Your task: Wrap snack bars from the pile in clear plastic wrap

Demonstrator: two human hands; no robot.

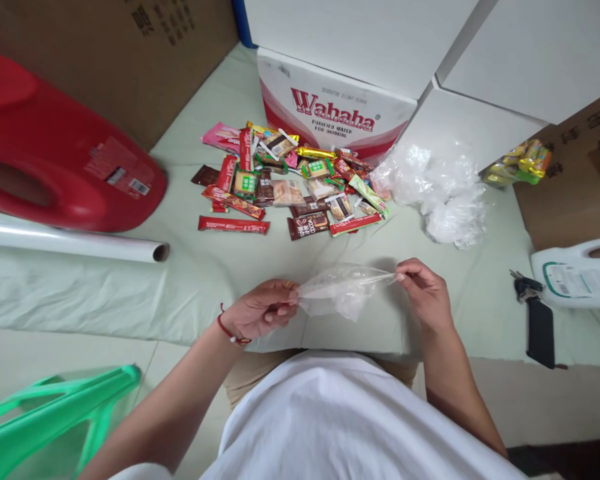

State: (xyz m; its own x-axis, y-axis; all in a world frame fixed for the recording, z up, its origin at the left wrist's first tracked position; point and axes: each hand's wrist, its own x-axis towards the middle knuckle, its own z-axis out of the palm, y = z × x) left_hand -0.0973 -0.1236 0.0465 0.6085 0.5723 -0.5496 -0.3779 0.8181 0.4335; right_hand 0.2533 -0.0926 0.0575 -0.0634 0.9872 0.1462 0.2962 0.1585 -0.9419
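A clear plastic bag (pixel 337 290) is stretched between my two hands above the front of the covered table. My left hand (pixel 270 305), with a red cord bracelet at the wrist, pinches the bag's left end. At the other end, the thumb and fingers of my right hand (pixel 425 290) grip the edge of the bag. No snack shows inside it. Just beyond lies a loose heap of wrapped snacks (pixel 287 192), with red, brown, green and pink wrappers. To its right sits a pile of crumpled clear bags (pixel 433 190).
Behind the snacks stands a Wahaha water carton (pixel 335 110). A red jug (pixel 65 147) and a plastic film roll (pixel 75 239) are at left. At right are a filled snack bag (pixel 520 163), a white bottle (pixel 580 273), keys (pixel 527 287) and a black phone-like object (pixel 540 333). A green stool (pixel 55 420) stands below.
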